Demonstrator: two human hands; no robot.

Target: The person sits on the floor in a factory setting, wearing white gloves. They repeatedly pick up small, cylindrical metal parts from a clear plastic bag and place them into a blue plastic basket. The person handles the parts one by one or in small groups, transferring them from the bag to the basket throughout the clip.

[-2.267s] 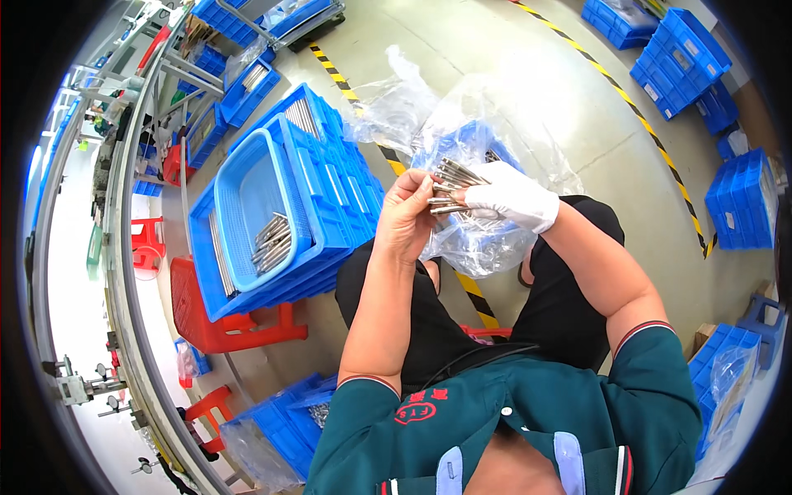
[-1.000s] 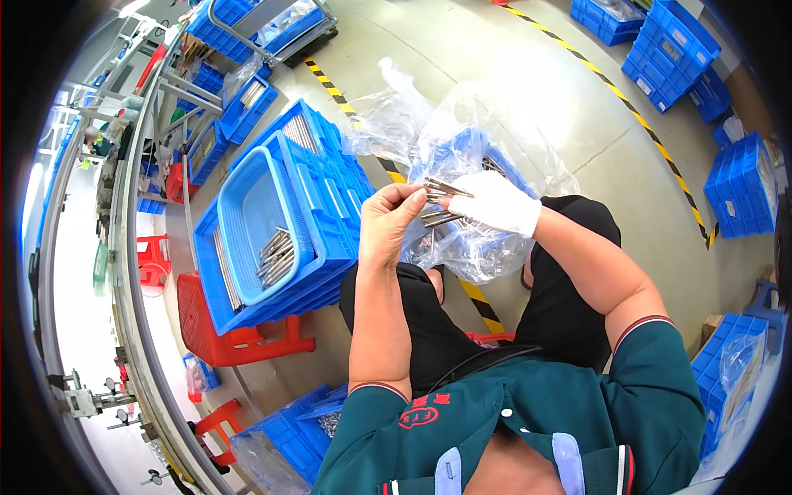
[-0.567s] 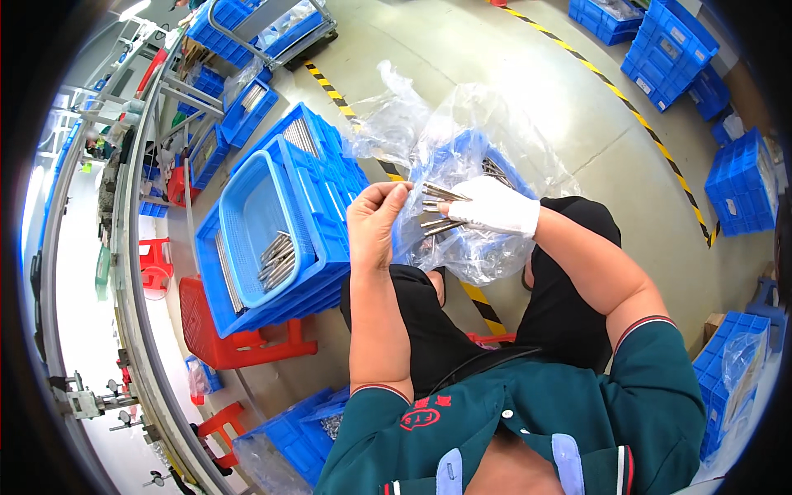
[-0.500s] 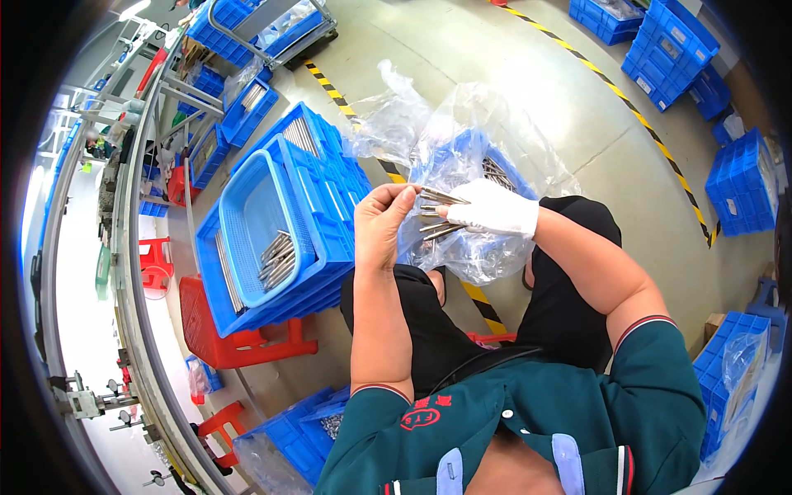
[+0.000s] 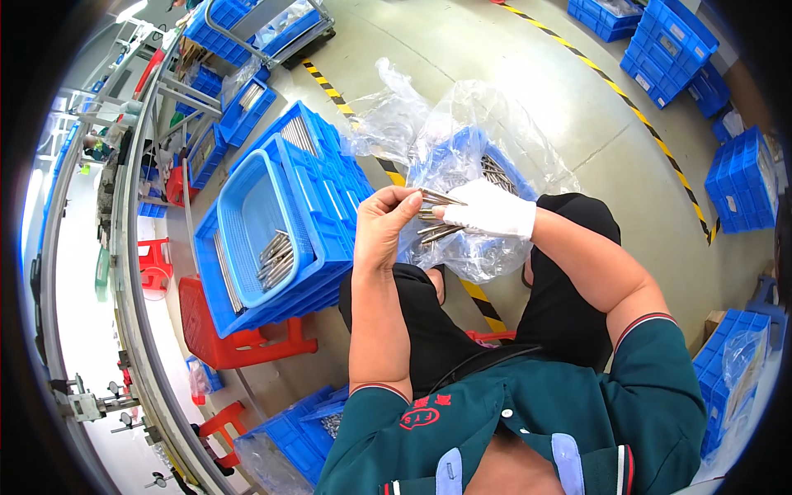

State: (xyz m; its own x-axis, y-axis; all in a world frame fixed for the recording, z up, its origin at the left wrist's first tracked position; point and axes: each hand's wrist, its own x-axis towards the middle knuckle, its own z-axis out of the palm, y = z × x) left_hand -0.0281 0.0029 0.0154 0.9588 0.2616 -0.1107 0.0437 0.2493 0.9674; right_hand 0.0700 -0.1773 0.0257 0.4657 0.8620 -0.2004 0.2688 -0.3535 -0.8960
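Observation:
My bare left hand [image 5: 384, 221] pinches the end of a slim metal rod [image 5: 439, 197] between thumb and fingers. Opposite it, my right hand [image 5: 492, 211], in a white glove with bare fingertips showing, is closed around several more metal rods [image 5: 440, 232] that fan out toward the left hand. Both hands are above my knees, over a blue crate [image 5: 516, 171] lined with clear plastic and holding more rods. On the left, a light blue basket [image 5: 245, 216] has a small heap of rods [image 5: 276, 258] in its near end.
The basket rests on stacked blue crates [image 5: 330, 198] with a red stool [image 5: 198, 326] beneath. Clear plastic bagging [image 5: 470, 107] spreads around the lined crate. A workbench rail [image 5: 132, 272] runs along the left. More blue crates [image 5: 742, 181] stand at the right, beyond striped floor tape [image 5: 652, 136].
The rods in my right hand have shifted slightly and sit closer together. Both hands stay almost in the same place.

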